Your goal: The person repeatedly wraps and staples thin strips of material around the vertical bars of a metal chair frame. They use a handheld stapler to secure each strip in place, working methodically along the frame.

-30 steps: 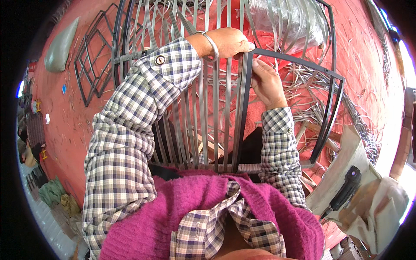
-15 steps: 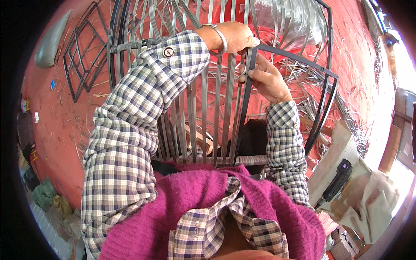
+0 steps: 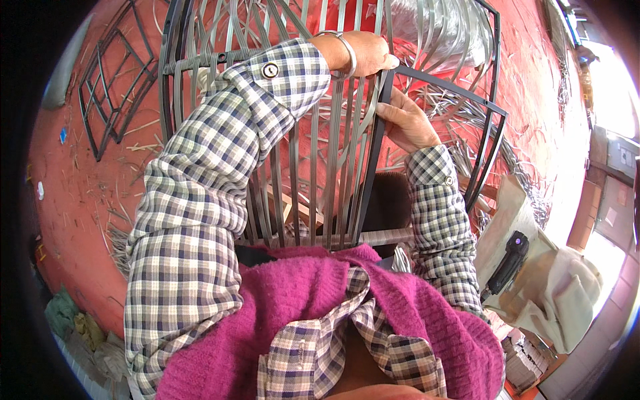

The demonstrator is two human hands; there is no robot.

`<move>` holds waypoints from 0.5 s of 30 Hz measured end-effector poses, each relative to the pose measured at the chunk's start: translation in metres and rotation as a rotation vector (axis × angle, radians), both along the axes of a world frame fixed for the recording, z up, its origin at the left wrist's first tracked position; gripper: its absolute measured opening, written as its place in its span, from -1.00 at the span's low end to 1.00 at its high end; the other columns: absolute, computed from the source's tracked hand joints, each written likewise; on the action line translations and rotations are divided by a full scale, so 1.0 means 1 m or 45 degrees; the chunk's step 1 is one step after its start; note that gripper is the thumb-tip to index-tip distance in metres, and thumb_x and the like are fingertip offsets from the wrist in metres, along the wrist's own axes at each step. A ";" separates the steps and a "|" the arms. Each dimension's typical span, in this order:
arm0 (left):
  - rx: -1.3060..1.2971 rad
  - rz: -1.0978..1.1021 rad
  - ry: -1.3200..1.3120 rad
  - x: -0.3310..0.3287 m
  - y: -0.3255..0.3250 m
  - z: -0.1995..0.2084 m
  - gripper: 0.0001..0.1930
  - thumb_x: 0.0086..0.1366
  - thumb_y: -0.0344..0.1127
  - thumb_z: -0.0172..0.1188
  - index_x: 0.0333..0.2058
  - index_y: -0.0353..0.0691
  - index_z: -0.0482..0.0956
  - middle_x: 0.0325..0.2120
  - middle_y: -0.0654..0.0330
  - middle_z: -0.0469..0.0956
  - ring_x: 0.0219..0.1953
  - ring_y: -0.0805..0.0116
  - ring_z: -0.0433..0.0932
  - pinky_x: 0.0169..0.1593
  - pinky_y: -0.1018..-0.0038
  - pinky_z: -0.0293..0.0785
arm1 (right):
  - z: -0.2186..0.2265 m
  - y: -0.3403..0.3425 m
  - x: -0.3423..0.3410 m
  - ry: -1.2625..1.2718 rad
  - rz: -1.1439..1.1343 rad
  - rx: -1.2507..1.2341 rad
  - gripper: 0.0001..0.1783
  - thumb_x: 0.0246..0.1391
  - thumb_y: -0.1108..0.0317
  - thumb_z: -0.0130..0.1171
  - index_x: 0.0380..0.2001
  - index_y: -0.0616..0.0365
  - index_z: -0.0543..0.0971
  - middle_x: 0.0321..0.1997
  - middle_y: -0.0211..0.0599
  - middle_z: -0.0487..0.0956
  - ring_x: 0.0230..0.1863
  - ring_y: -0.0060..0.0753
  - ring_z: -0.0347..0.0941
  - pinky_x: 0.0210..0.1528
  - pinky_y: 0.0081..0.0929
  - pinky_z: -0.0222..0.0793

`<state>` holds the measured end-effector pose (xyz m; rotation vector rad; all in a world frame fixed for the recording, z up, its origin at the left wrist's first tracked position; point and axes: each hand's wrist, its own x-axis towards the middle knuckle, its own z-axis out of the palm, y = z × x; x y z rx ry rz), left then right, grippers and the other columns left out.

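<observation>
The dark metal frame [image 3: 433, 83], strung with grey flat strips [image 3: 320, 167], is standing upright right in front of the person, and both hands are meeting at its upper bar. The left hand [image 3: 363, 53], a bangle on its wrist, is reaching across from a bent, raised elbow and curling closed over the bar, while the right hand [image 3: 410, 120] is coming up just below it, fingers wrapping round a dark upright rod [image 3: 372, 173]. Beyond the hands a heap of loose strips [image 3: 440, 27] is lying on the red floor [image 3: 80, 193], and well off past the left elbow a second bare frame [image 3: 110, 93] is lying flat.
</observation>
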<state>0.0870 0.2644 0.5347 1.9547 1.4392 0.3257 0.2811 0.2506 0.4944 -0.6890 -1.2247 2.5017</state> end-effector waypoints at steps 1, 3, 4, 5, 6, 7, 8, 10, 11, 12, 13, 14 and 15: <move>0.042 -0.021 0.016 0.000 0.000 0.001 -0.53 0.31 -0.01 -0.14 -0.59 -0.26 0.48 -0.71 0.16 0.39 -0.60 0.22 0.35 -0.37 0.31 0.29 | -0.001 -0.002 0.000 0.025 -0.009 -0.012 -0.55 0.09 0.47 0.04 0.06 0.26 0.24 -0.22 -0.33 0.49 -0.25 -0.46 0.47 -0.15 -0.44 0.46; 0.079 -0.044 0.023 0.001 0.000 0.002 -0.52 0.31 -0.01 -0.15 -0.61 -0.26 0.48 -0.71 0.14 0.41 -0.60 0.19 0.37 -0.36 0.29 0.30 | -0.005 -0.005 0.001 0.051 -0.031 -0.039 -0.52 0.09 0.47 0.06 0.08 0.24 0.22 -0.21 -0.34 0.48 -0.24 -0.48 0.47 -0.15 -0.47 0.46; 0.108 -0.082 0.039 0.003 0.000 0.002 -0.52 0.31 -0.02 -0.15 -0.61 -0.26 0.47 -0.71 0.13 0.42 -0.59 0.18 0.38 -0.35 0.28 0.30 | -0.007 -0.007 0.002 0.052 -0.060 -0.042 -0.51 0.08 0.47 0.07 0.08 0.22 0.22 -0.20 -0.35 0.48 -0.24 -0.48 0.47 -0.15 -0.49 0.46; 0.055 -0.059 0.001 0.003 0.000 0.003 -0.52 0.32 -0.02 -0.16 -0.62 -0.25 0.48 -0.71 0.13 0.42 -0.60 0.17 0.39 -0.35 0.28 0.30 | -0.009 -0.008 0.002 0.085 -0.053 -0.045 -0.51 0.08 0.48 0.08 0.08 0.21 0.22 -0.20 -0.35 0.48 -0.23 -0.49 0.47 -0.15 -0.50 0.46; 0.053 -0.035 0.051 0.005 0.000 0.003 -0.52 0.32 -0.02 -0.16 -0.62 -0.25 0.48 -0.71 0.13 0.42 -0.60 0.17 0.39 -0.35 0.28 0.31 | -0.010 -0.010 0.003 0.092 -0.049 -0.047 -0.51 0.08 0.48 0.09 0.08 0.20 0.22 -0.20 -0.36 0.48 -0.23 -0.49 0.47 -0.15 -0.52 0.46; 0.061 -0.043 0.070 0.004 0.000 0.003 -0.52 0.32 -0.02 -0.17 -0.61 -0.25 0.48 -0.71 0.13 0.43 -0.59 0.17 0.40 -0.35 0.28 0.31 | -0.011 -0.011 0.004 0.143 0.018 -0.072 -0.52 0.07 0.49 0.10 0.06 0.17 0.24 -0.20 -0.34 0.49 -0.20 -0.50 0.46 -0.13 -0.51 0.45; 0.069 -0.051 0.092 0.004 0.000 0.003 -0.52 0.32 -0.03 -0.17 -0.61 -0.24 0.48 -0.71 0.12 0.43 -0.59 0.17 0.40 -0.35 0.28 0.31 | -0.011 -0.012 0.004 0.131 -0.011 -0.088 -0.53 0.07 0.49 0.10 0.05 0.17 0.24 -0.20 -0.33 0.49 -0.21 -0.50 0.46 -0.13 -0.50 0.44; 0.123 -0.053 0.042 0.003 -0.001 0.002 -0.51 0.33 -0.02 -0.17 -0.61 -0.24 0.49 -0.71 0.12 0.43 -0.59 0.17 0.41 -0.35 0.28 0.32 | -0.010 -0.015 0.005 0.098 -0.050 -0.128 -0.55 0.07 0.49 0.10 0.03 0.16 0.25 -0.20 -0.32 0.49 -0.22 -0.50 0.46 -0.13 -0.49 0.44; 0.147 -0.056 0.016 0.003 -0.001 0.001 -0.51 0.33 -0.02 -0.18 -0.60 -0.24 0.49 -0.71 0.12 0.42 -0.59 0.17 0.41 -0.35 0.28 0.32 | -0.008 -0.017 0.006 0.089 -0.065 -0.091 -0.54 0.08 0.50 0.08 0.05 0.17 0.24 -0.20 -0.31 0.49 -0.22 -0.50 0.46 -0.12 -0.48 0.43; 0.151 -0.065 0.017 0.002 -0.001 0.001 -0.51 0.33 -0.01 -0.18 -0.60 -0.24 0.50 -0.71 0.11 0.43 -0.59 0.16 0.41 -0.34 0.28 0.33 | -0.006 -0.019 0.006 0.072 -0.061 -0.063 -0.52 0.08 0.51 0.06 0.07 0.19 0.22 -0.19 -0.30 0.49 -0.21 -0.49 0.46 -0.12 -0.48 0.43; 0.155 -0.074 0.019 0.002 -0.001 0.000 -0.51 0.33 -0.01 -0.18 -0.60 -0.24 0.50 -0.71 0.11 0.43 -0.59 0.16 0.42 -0.34 0.27 0.33 | -0.003 -0.022 0.006 0.076 -0.076 -0.042 -0.51 0.08 0.53 0.05 0.09 0.20 0.21 -0.18 -0.29 0.50 -0.21 -0.49 0.46 -0.12 -0.47 0.43; 0.162 -0.082 0.021 0.001 -0.002 -0.001 -0.51 0.33 -0.01 -0.18 -0.60 -0.24 0.50 -0.71 0.11 0.44 -0.58 0.15 0.42 -0.33 0.27 0.34 | -0.001 -0.025 0.006 0.002 -0.145 -0.003 -0.48 0.08 0.54 0.02 0.12 0.22 0.18 -0.17 -0.28 0.50 -0.21 -0.48 0.45 -0.12 -0.48 0.42; 0.163 -0.079 0.037 0.001 -0.002 -0.001 -0.50 0.33 -0.01 -0.18 -0.61 -0.24 0.50 -0.71 0.11 0.44 -0.58 0.15 0.43 -0.33 0.27 0.34 | 0.002 -0.029 0.005 -0.049 -0.232 0.029 -0.45 0.07 0.55 0.00 0.15 0.24 0.15 -0.16 -0.27 0.50 -0.20 -0.48 0.45 -0.12 -0.48 0.41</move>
